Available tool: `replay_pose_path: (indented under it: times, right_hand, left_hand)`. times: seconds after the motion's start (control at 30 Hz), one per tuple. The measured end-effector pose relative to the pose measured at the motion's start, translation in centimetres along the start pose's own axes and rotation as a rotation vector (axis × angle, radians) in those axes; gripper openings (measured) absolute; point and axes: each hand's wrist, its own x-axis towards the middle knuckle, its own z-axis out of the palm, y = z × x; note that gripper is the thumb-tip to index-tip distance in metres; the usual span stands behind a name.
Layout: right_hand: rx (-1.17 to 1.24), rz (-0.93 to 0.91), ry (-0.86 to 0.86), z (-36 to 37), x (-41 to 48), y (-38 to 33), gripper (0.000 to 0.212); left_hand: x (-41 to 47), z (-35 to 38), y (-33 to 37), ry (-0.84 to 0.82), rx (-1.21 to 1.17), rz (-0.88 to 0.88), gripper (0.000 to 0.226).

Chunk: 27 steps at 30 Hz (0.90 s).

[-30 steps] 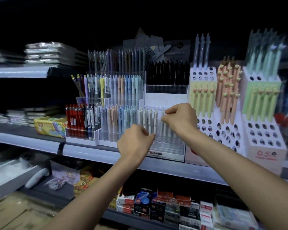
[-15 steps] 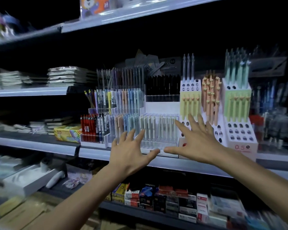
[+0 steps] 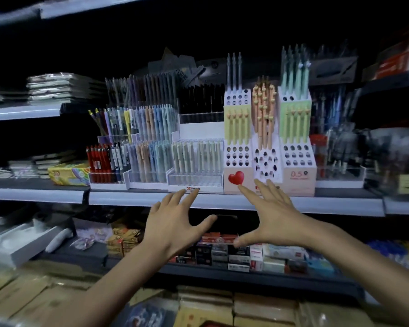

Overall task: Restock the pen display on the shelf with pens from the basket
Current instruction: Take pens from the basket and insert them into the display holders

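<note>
- A stack of flat wrapped packets (image 3: pixel 57 88) lies on the upper left shelf. Below it, a yellow box (image 3: pixel 67 173) sits on the middle shelf (image 3: pixel 128 198).
- Just right of the box stands a tray of red pens (image 3: pixel 97 161), and beside that a clear stepped rack of pastel pens (image 3: pixel 151 159).
- The left hand (image 3: pixel 172 223) is spread wide with straight fingers and grasps nothing. Its fingertips line up with the front label of the pen display (image 3: pixel 196 181), though the blur hides whether they touch it.
- The pen display, a clear case on a white base, stands at the front edge of the middle shelf, between the pastel rack and the perforated stand. Pale grey-green pens (image 3: pixel 187 154) stand upright in its rear rows.
- Small boxes (image 3: pixel 222 252) line the lower shelf, seen between the two hands.
- The white perforated stand (image 3: pixel 265 161) holds yellow, orange and green pens upright and bears a red heart (image 3: pixel 236 178) on its base.
- The right hand (image 3: pixel 272 218) is likewise released, with fingers fanned and the palm empty. It is held in front of the shelf edge, with its index fingertip just below the heart.
</note>
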Motion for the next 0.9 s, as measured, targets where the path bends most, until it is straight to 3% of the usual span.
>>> replay_pose_path:
  times: [0.3,0.53,0.77,0.9]
  right_hand:
    - [0.131,-0.011,-0.105,6.5,-4.2,2.3,0.135]
    - [0.099,0.039,-0.32,16.0,-6.9,4.0,0.132]
    - [0.085,0.137,-0.465,26.5,-7.8,6.9,0.132]
    - [0.081,0.228,-0.632,33.4,-8.2,8.2,0.131]
  left_hand:
    - [-4.3,6.9,1.2,-0.11,-0.013,0.057,0.099]
    - [-9.2,15.2,1.2,-0.333,-0.03,0.105,0.112]
    - [-14.4,22.4,0.6,-0.572,0.033,0.112,0.099]
    - [-16.8,27.0,0.2,-0.712,0.081,0.107,0.101]
